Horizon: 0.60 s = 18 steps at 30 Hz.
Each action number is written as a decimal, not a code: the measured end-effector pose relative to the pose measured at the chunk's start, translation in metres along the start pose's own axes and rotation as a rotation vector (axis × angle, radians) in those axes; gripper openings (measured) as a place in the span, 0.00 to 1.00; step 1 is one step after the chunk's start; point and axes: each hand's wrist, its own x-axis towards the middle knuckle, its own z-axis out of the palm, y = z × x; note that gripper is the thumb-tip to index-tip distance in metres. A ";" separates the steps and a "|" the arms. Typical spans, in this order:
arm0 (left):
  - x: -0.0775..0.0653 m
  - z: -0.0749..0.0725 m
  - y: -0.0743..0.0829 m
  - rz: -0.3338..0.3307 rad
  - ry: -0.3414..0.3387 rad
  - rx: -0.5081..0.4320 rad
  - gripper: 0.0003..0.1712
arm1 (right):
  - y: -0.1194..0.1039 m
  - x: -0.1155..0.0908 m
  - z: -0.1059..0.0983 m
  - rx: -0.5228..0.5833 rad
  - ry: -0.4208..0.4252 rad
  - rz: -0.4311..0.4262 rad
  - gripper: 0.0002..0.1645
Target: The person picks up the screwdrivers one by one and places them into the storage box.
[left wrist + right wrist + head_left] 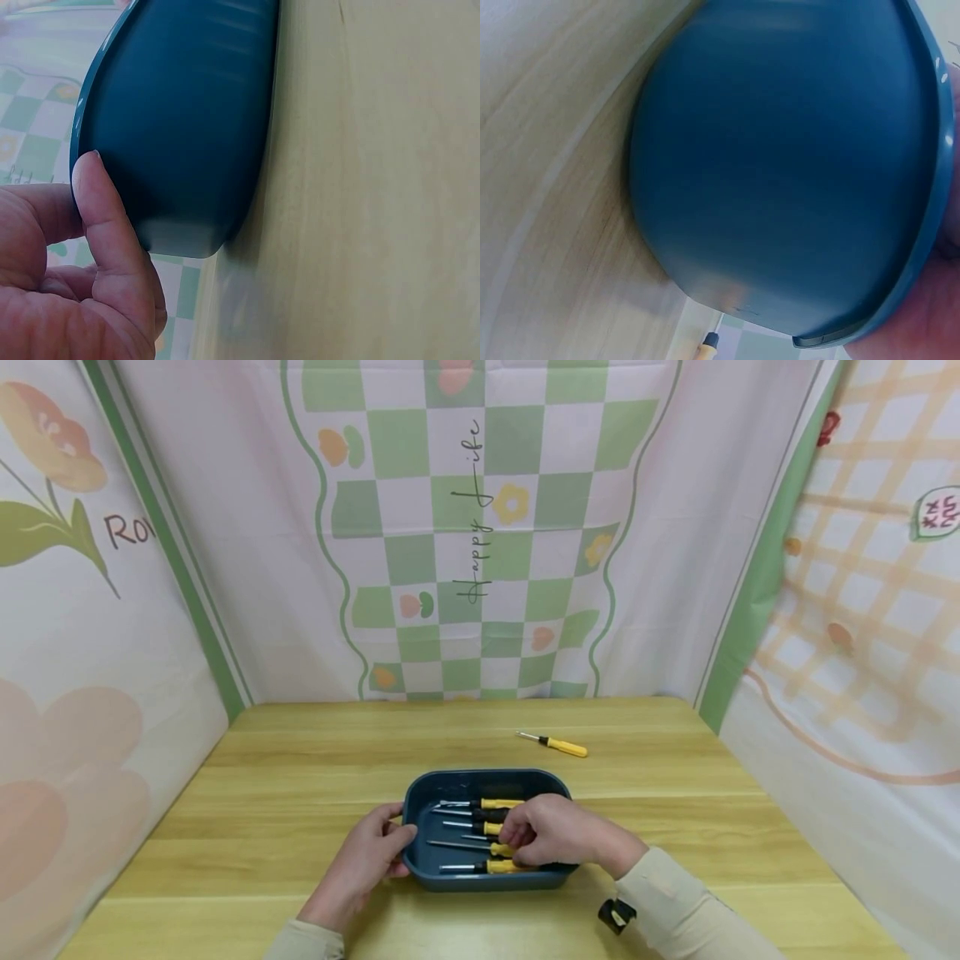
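A dark blue rectangular tray [491, 882] with rounded corners holds several screwdrivers laid side by side, with yellow or black handles and metal shafts pointing left. My left hand [375, 852] pinches the tray's left rim, thumb on the inner side; in the left wrist view the thumb [109, 210] lies against the tray wall. My right hand [555, 831] reaches over the tray's right side with curled fingers at the handle of a long-shafted yellow screwdriver [498, 850]. It covers several handle ends. In the right wrist view, the tray wall [780, 172] hides most of this hand.
A yellow-handled screwdriver [566, 747] lies on the wooden table [300, 760] behind the tray, shaft toward the left. A black strap-like piece [617, 915] hangs by the right sleeve. Printed cloth [517, 552] stands behind the table and on both sides.
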 end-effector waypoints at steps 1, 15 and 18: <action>0.000 0.000 0.000 0.000 -0.003 0.001 0.30 | 0.000 0.000 0.000 0.001 0.001 0.001 0.10; 0.002 -0.001 0.000 -0.017 -0.021 -0.003 0.31 | 0.002 0.001 0.000 0.020 0.015 -0.013 0.10; 0.002 -0.001 0.000 -0.018 -0.022 -0.004 0.30 | 0.002 0.001 -0.001 0.023 0.019 -0.020 0.11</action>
